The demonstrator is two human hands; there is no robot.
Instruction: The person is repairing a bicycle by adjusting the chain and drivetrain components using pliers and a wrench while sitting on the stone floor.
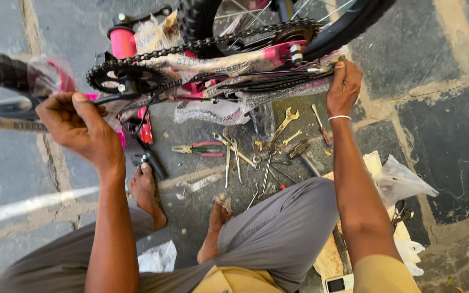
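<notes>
Dark stone floor (pixel 441 43), scattered spanners (pixel 284 122), pliers (pixel 199 149), plastic bag (pixel 403 179), bare feet

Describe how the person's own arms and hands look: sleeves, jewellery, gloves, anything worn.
Both hands are bare, no gloves. The right hand has a thin white band at the wrist. Short mustard-yellow sleeves end near the elbows. The left hand and wrist wear nothing.

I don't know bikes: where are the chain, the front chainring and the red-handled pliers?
chain (pixel 191 46), head view, upper run.
front chainring (pixel 112 76), head view, toothed disc's upper part.
red-handled pliers (pixel 204 149), head view, handles.
</notes>
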